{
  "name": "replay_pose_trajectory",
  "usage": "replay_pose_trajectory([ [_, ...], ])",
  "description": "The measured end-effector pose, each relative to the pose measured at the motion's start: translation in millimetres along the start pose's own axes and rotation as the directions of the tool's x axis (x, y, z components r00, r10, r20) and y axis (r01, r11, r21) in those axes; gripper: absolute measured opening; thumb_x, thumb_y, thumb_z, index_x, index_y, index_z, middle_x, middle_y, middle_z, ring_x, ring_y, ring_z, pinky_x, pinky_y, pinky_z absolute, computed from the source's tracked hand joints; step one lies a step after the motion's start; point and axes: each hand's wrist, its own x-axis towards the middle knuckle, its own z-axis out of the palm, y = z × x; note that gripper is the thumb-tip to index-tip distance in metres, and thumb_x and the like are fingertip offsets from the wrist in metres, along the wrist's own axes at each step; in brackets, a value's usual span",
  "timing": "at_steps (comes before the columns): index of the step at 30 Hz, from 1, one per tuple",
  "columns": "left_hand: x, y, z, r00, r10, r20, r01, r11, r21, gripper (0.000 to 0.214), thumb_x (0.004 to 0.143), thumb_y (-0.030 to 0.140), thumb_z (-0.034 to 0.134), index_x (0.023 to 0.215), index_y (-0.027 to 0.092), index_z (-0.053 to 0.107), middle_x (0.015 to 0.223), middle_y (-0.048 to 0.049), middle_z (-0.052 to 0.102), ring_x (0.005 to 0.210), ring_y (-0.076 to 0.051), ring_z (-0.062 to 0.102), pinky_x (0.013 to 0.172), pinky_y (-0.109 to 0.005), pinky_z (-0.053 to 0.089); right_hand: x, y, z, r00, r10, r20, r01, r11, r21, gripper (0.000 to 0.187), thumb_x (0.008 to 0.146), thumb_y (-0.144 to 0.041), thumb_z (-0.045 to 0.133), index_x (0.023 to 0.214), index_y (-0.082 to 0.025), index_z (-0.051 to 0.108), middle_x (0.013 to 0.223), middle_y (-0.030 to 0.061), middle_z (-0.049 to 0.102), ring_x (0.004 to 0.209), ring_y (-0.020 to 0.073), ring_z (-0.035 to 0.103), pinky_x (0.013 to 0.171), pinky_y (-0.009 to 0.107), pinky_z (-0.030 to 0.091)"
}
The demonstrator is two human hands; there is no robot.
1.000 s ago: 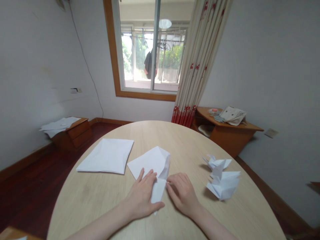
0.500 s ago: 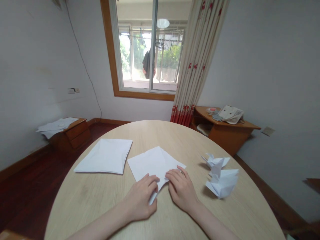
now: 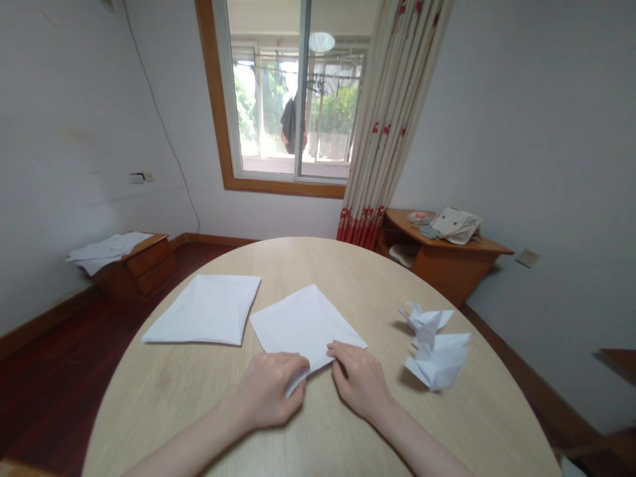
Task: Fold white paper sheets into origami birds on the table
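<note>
A square white sheet of paper point(image 3: 308, 321) lies on the round table in front of me, one corner pointing away. My left hand point(image 3: 275, 387) is closed on its near-left part, and the edge curls up between thumb and fingers. On the near-right edge, my right hand point(image 3: 360, 381) has its fingers bent over the paper, with the thumb beneath the edge. To the left rests a stack of white paper point(image 3: 203, 310). Two folded paper figures, a nearer one point(image 3: 442, 361) and a farther one point(image 3: 427, 318), stand close together at the right.
The pale wooden table point(image 3: 199, 397) has a curved edge all round. Behind it hangs a patterned curtain point(image 3: 382, 132) beside the window. A corner desk point(image 3: 442, 262) bears a cloth bag point(image 3: 456, 225); a low cabinet point(image 3: 149, 258) at left carries loose papers.
The near corner's raised fold has gone from under my hands, and the sheet looks flatter. My left hand has shifted slightly left; my right fingers have drawn down to the paper's near edge.
</note>
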Motion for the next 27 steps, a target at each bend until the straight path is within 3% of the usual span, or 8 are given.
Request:
replay_pose_trajectory([
  [4,0,-6,-2.8,0.982,0.048,-0.181,-0.048,0.999,0.004,0.015,0.089,0.026,0.048,0.094,0.019,0.061,0.073,-0.0027,0.072,0.062,-0.018,0.069,0.057,-0.025,0.049,1,-2,-3,0.999,0.031,0.02,-0.031,0.999,-0.011,0.02,0.087,-0.014,0.044,0.093,-0.02,0.063,0.097,0.0077,0.073,0.089,0.0213,0.068,0.077,0.031,0.049],
  [8,-1,-13,0.7,0.943,0.105,-0.317,-0.097,0.994,0.04,0.024,0.096,0.039,0.047,0.103,0.019,0.059,0.079,-0.0028,0.075,0.066,-0.018,0.071,0.06,-0.025,0.051,3,-3,-4,0.999,0.037,0.026,-0.037,0.999,0.002,0.021,0.093,-0.018,0.04,0.09,-0.019,0.061,0.09,0.0078,0.071,0.083,0.0211,0.066,0.073,0.031,0.047],
  [12,0,-16,2.7,0.926,0.074,-0.37,-0.07,0.997,0.023,0.031,0.099,0.045,0.041,0.106,0.019,0.057,0.081,-0.0013,0.075,0.068,-0.017,0.072,0.062,-0.025,0.053,3,0,-3,0.998,0.05,0.026,-0.051,0.998,0.037,0.026,0.097,-0.021,0.034,0.085,-0.019,0.057,0.083,0.007,0.067,0.08,0.021,0.062,0.071,0.03,0.044],
  [21,1,-13,4.1,0.894,-0.039,-0.446,0.053,0.998,0.02,0.031,0.101,0.043,0.035,0.109,0.019,0.053,0.071,0.0011,0.07,0.061,-0.015,0.069,0.055,-0.022,0.049,2,0,1,1.0,0.02,-0.005,-0.02,1.0,-0.009,0.031,0.1,-0.027,0.029,0.075,-0.021,0.047,0.072,0.0039,0.059,0.069,0.0201,0.054,0.062,0.029,0.037],
  [27,0,-15,10.6,0.878,-0.075,-0.473,0.086,0.996,0.002,0.031,0.099,0.042,0.041,0.12,0.02,0.046,0.086,-0.0027,0.07,0.072,-0.018,0.069,0.064,-0.027,0.051,-1,-3,4,0.997,0.056,0.049,-0.059,0.997,0.052,0.028,0.1,-0.029,0.031,0.079,-0.021,0.049,0.074,0.0042,0.062,0.07,0.02,0.057,0.062,0.028,0.038],
])
